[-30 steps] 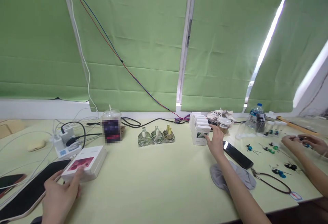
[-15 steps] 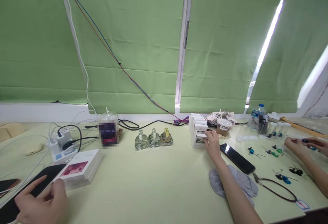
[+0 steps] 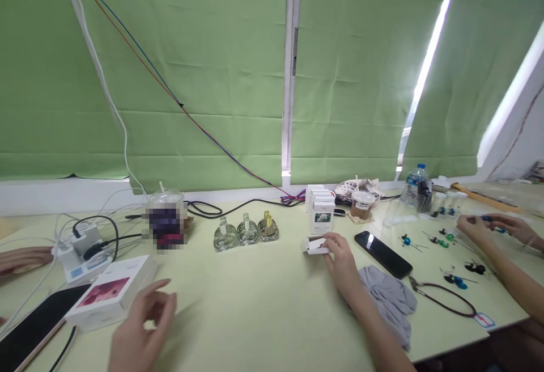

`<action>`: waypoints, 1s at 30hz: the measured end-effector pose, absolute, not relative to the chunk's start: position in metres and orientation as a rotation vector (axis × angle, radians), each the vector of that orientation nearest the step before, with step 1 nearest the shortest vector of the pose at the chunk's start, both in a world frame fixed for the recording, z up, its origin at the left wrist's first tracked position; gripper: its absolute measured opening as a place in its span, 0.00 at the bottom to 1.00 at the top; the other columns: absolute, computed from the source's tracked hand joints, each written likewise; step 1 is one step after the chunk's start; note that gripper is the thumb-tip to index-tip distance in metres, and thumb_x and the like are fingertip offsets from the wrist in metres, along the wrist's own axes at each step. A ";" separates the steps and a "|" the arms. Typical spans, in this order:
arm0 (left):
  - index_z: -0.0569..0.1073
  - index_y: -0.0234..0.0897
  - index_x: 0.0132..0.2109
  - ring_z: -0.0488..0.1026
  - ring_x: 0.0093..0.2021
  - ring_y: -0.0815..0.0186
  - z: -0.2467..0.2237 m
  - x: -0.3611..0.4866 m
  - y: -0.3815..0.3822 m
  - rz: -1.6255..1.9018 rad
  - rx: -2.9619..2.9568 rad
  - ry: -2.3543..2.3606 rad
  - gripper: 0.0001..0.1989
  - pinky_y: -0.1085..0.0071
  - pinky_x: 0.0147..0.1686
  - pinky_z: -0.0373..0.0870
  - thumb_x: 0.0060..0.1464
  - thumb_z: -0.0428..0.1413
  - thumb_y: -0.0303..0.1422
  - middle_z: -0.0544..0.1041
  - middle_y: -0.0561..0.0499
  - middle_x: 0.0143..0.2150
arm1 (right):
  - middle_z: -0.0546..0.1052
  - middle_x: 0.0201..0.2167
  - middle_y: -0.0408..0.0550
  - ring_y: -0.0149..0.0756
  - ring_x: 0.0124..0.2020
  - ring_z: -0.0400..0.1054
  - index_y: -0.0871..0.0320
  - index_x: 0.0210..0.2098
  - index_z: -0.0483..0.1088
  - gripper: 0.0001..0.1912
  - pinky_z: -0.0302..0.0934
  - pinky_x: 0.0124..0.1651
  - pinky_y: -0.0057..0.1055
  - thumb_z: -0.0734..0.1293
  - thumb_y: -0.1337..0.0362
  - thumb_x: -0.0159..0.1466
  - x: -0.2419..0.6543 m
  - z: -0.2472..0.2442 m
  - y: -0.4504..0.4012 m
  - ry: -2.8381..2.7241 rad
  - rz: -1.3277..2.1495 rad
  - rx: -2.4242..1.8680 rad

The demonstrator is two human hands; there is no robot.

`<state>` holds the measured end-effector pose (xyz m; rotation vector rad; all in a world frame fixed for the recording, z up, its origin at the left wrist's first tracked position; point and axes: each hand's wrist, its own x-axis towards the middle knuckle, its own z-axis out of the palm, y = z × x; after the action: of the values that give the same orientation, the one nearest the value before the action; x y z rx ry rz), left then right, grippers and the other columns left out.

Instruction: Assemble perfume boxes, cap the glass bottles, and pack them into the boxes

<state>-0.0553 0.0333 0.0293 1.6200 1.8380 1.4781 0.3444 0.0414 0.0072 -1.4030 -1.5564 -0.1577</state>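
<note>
In the head view, the right hand (image 3: 343, 270) has drawn a small white box (image 3: 315, 246) out from the row of white boxes (image 3: 322, 218) and grips it, tilted, just in front of them; one box is now apart from the rest. The left hand (image 3: 142, 326), earlier on the pink-pictured box (image 3: 113, 292), is empty, fingers loosely curled beside it. Three glass bottles (image 3: 247, 234) stand between.

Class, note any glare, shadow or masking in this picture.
Head view: bright light glares between the green blinds; the left hand casts a soft shadow on the table; pixel blocks hide most of the lidded cup.
</note>
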 end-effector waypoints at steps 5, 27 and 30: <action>0.65 0.47 0.56 0.70 0.55 0.54 0.015 0.004 0.025 1.201 2.282 1.276 0.25 0.62 0.46 0.74 0.51 0.57 0.38 0.68 0.43 0.57 | 0.71 0.45 0.53 0.43 0.48 0.66 0.56 0.32 0.69 0.14 0.64 0.49 0.41 0.58 0.79 0.56 0.296 0.011 0.001 -1.614 -0.065 -1.289; 0.62 0.43 0.37 0.72 0.44 0.65 0.006 0.038 0.014 1.241 1.970 0.857 0.05 0.70 0.42 0.73 0.57 0.53 0.32 0.63 0.48 0.51 | 0.62 0.58 0.53 0.41 0.55 0.64 0.53 0.39 0.74 0.11 0.62 0.54 0.35 0.59 0.61 0.67 0.226 0.036 -0.045 -1.560 0.503 -1.150; 0.61 0.42 0.34 0.69 0.46 0.64 0.006 0.039 0.013 1.214 1.945 0.898 0.07 0.69 0.44 0.72 0.55 0.54 0.32 0.63 0.47 0.49 | 0.65 0.54 0.54 0.41 0.57 0.61 0.54 0.40 0.75 0.14 0.59 0.58 0.36 0.58 0.63 0.67 0.226 0.038 -0.039 -1.470 0.540 -1.152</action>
<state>0.0388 0.0132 0.0065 1.9449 0.8982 1.2144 0.2257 -0.0393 0.0377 -1.1516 -1.4702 0.5397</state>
